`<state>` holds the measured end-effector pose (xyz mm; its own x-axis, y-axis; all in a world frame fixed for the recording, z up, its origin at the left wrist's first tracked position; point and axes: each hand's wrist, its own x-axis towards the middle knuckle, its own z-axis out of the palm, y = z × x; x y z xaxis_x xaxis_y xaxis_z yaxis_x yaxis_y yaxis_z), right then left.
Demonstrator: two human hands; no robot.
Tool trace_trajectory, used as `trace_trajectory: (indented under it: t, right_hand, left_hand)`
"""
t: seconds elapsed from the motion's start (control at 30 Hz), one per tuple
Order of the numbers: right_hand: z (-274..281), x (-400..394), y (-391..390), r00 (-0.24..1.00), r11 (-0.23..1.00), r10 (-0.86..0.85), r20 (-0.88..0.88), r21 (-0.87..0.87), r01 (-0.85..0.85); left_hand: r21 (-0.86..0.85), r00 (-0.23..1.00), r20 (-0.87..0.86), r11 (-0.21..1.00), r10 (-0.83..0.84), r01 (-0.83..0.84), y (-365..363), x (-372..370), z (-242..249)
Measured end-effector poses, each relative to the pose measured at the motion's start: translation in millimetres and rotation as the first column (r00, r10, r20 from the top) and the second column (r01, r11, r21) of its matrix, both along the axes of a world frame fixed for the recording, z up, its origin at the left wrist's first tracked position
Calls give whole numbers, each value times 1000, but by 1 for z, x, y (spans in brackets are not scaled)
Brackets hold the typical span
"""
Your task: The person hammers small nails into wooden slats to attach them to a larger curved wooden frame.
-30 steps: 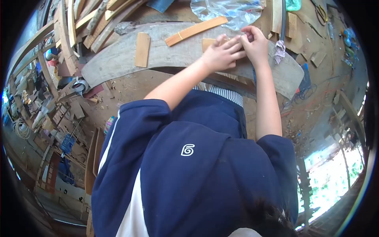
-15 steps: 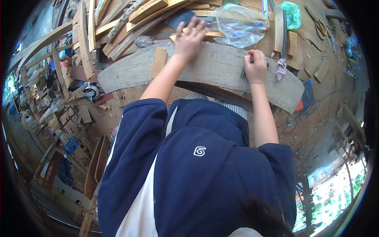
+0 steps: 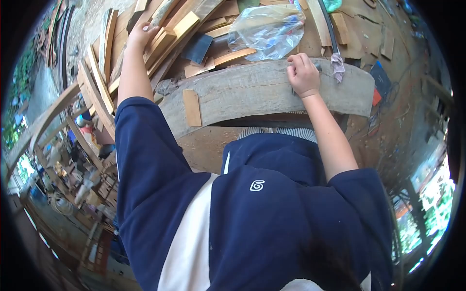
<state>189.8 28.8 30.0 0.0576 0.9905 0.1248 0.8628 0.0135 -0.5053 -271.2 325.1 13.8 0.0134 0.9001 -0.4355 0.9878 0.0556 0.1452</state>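
Head view: our left hand [image 3: 141, 35] reaches far left, fingers curled over wood slats [image 3: 167, 36] in pile. Our right hand [image 3: 303, 75] fisted on curved plank [image 3: 252, 92], gripping thin dark tool [image 3: 318, 65], mostly hidden. Small wood block [image 3: 192, 107] lies on plank's left. Plastic bag [image 3: 267, 31] beyond. White spiral logo [image 3: 257, 185] on navy shirt; no readable writing.

- Upper garment: navy blue short-sleeved top [image 3: 272, 228], loose fit, sleeves ending above the elbow.
- Marking: small white spiral logo [image 3: 257, 185] on the navy panel.
- Side panel: white insert [image 3: 187, 247] running down one side of the top, with a thin white stripe [image 3: 226, 162] higher up.
- Beneath the top: striped fabric [image 3: 276, 132], white with dark lines; possibly a second layer, view unclear.
- Forearms and hands bare; no gloves.
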Motion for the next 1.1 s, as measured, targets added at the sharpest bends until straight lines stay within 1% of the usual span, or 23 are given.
trace_trajectory:
  t: [0.03, 0.07, 0.1, 0.13, 0.17, 0.23, 0.27, 0.37, 0.43, 0.5, 0.57, 0.63, 0.7, 0.77, 0.83, 0.9, 0.93, 0.97, 1.0, 1.03, 1.07, 1.1]
  right_hand:
    - [0, 1, 0, 1000, 1000, -21, -2, -3, 21]
    - [0, 2, 1, 1000, 1000, -15, -17, -14, 14]
    - [-1, 1, 0, 999, 1000, -3, -35, -26, 2]
    - [-2, -1, -2, 999, 1000, -12, -42, -28, 11]
    - [-3, -2, -1, 999, 1000, -11, -38, -16, 11]
    - [-3, 0, -1, 1000, 1000, -8, -29, -3, 8]
    - [-3, 0, 0, 999, 1000, -14, -29, -5, 14]
    - [-5, 0, -2, 999, 1000, -23, -47, 1, 23]
    - [-6, -1, -2, 997, 1000, -26, -68, 8, 26]
    - [-5, 1, -3, 993, 998, -52, -102, 27, 55]
    - [-7, 2, -4, 995, 999, -27, -100, 42, 31]
    - [-9, 3, -3, 995, 998, -10, -99, 62, 16]
    - [-10, 6, -5, 988, 999, -37, -152, 15, 40]
    - [-11, 6, -5, 989, 999, -24, -148, 33, 29]
    - [-10, 5, -4, 984, 996, -44, -172, 63, 56]
    - [-9, 4, -4, 983, 995, -44, -178, 80, 59]
    - [-9, 4, -4, 982, 993, -52, -183, 95, 70]
    - [-9, 4, -4, 982, 993, -47, -185, 95, 66]
    - [-10, 4, -4, 982, 993, -50, -183, 95, 69]
    - [-10, 4, -4, 982, 993, -54, -181, 96, 72]
    - [-11, 4, -4, 982, 993, -50, -184, 96, 69]
    - [-13, 5, -4, 983, 993, -51, -177, 93, 69]
  left_hand:
    - [-3, 1000, -2, 1000, -21, 21, 6, 4, -1]
    - [38, 981, -25, 981, -190, 191, 7, 4, 0]
    - [72, 936, -56, 934, -347, 351, 7, 1, 1]
    - [82, 905, -117, 904, -409, 419, 6, 1, 2]
    - [83, 901, -123, 901, -415, 426, 4, -2, 5]
    - [329, 929, -54, 872, -366, 363, -17, -2, 27]
    - [385, 920, -57, 842, -387, 378, -30, -1, 45]
    - [356, 933, -111, 863, -342, 358, -102, 34, 114]
    - [447, 876, 8, 785, -482, 428, -156, 36, 115]
    - [357, 866, 205, 859, -456, 367, -219, 57, 114]
    - [258, 871, 256, 898, -420, 357, -282, 81, 107]
    - [71, 916, 292, 961, -275, 266, -332, 108, 101]
    - [141, 897, 360, 965, -257, 220, -367, 122, 85]
    - [167, 901, 365, 968, -236, 186, -383, 133, 74]
    - [189, 902, 372, 970, -217, 155, -393, 138, 68]
    - [290, 926, 318, 951, -203, 109, -396, 139, 60]
    - [171, 903, 420, 985, -89, 18, -395, 135, 58]
    - [171, 904, 418, 985, -85, 14, -397, 133, 56]
    - [148, 962, 260, 988, -86, 48, -397, 131, 57]
    - [120, 992, 94, 990, -90, 78, -396, 129, 58]
    - [41, 979, 191, 997, -67, 60, -393, 116, 47]
    - [40, 980, 189, 998, -64, 58, -386, 107, 47]
